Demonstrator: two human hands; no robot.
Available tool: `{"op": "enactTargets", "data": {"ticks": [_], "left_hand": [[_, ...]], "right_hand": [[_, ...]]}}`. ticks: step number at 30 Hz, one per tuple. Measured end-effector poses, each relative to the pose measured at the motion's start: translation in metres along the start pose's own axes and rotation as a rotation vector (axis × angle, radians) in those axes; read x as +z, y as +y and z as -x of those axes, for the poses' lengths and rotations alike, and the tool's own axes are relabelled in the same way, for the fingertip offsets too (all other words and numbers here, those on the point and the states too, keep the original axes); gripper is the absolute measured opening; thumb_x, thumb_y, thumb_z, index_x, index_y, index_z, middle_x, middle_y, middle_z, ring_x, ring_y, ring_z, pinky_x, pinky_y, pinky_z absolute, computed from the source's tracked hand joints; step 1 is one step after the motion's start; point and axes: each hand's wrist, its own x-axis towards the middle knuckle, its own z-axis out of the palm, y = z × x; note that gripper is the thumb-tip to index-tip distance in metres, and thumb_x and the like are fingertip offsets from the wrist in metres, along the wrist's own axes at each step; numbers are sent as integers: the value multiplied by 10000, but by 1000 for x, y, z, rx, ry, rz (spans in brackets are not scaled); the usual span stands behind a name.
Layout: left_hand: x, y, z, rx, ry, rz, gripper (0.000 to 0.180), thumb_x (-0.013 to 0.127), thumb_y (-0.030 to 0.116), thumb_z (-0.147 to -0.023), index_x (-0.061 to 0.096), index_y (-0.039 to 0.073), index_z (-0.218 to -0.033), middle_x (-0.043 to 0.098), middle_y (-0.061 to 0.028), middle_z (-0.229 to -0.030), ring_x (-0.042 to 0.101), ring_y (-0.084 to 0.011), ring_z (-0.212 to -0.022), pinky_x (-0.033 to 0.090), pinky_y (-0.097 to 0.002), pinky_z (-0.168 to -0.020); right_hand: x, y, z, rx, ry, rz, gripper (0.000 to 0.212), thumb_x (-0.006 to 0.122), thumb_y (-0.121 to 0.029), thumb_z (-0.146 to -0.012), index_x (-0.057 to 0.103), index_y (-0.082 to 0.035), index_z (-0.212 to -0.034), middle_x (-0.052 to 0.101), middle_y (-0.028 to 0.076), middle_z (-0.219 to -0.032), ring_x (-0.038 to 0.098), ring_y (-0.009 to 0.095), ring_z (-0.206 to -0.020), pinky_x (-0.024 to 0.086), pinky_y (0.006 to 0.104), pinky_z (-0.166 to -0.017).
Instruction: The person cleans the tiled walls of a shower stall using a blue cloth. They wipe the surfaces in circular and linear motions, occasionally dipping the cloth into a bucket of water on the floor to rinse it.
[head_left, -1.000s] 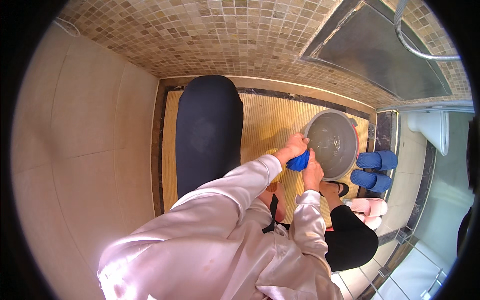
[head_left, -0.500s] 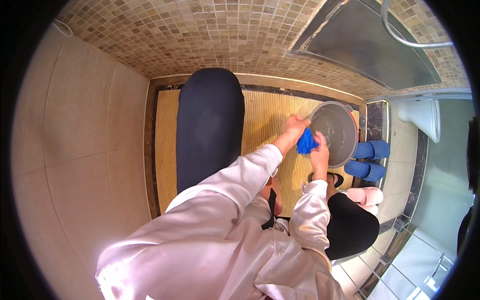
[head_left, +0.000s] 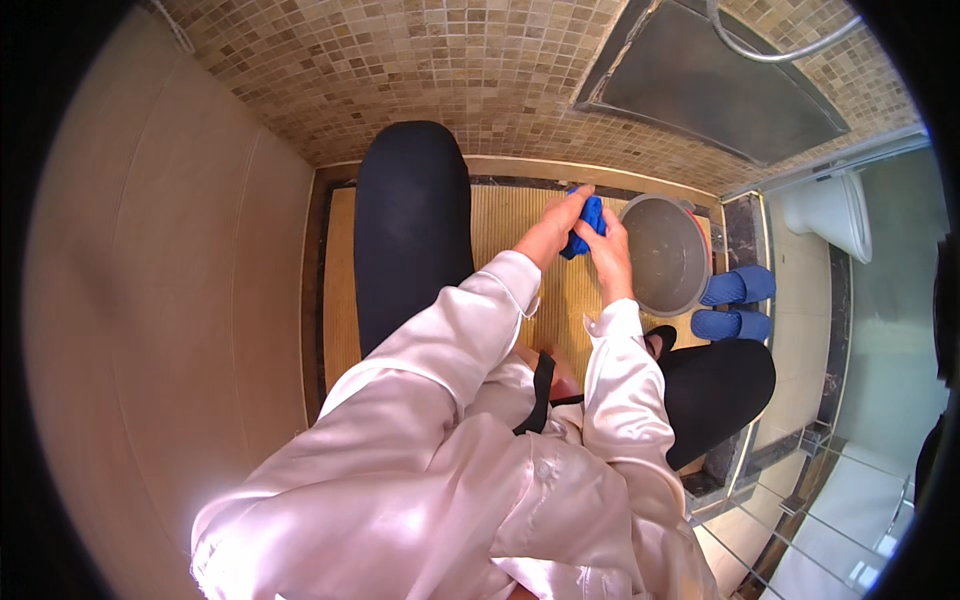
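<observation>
A crumpled blue cloth is gripped between both my hands above the ribbed floor, just left of a grey bucket. My left hand closes on it from the left, fingers reaching toward its top edge. From the right, my right hand grips the cloth with the fingers bent. Parts of the cloth are hidden behind my fingers. The bucket stands upright, seemingly with water inside, and has a bit of red on its far right side.
Two blue slippers lie right of the bucket. My bent legs in black flank the work spot. Mosaic tile wall rises ahead, with a dark framed panel and a metal hose. A white toilet is at far right.
Both hands and the blue cloth have moved left and farther out, away from the bucket's rim. The view has shifted slightly, and the pink slippers are out of sight.
</observation>
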Motion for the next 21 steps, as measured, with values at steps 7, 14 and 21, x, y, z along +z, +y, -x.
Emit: {"op": "enactTargets", "data": {"ticks": [7,14,21], "left_hand": [[-17,21,16,-112,-63,-115,507,564,665,-881,663,191,-1034,671,-80,-989,650,-288,-869,524,-530,-763],[-101,-46,-29,-137,372,-582,649,701,511,-793,700,-79,-1065,713,-258,-1022,702,-333,-974,534,-403,-823],[-151,-127,-27,-356,634,-758,679,611,592,-797,716,-38,-1028,710,-260,-996,698,-373,-937,526,-450,-835]], "right_hand": [[21,20,-34,-41,0,-23,488,779,-195,-829,576,-43,-1247,696,85,-1044,651,180,-914,520,330,-836],[71,129,-7,270,-179,16,401,717,-187,-914,578,-31,-1256,667,38,-1112,612,149,-1003,501,316,-908],[108,163,25,539,-245,146,522,672,-302,-929,492,-12,-1323,665,170,-1171,643,284,-1076,495,395,-925]]}}
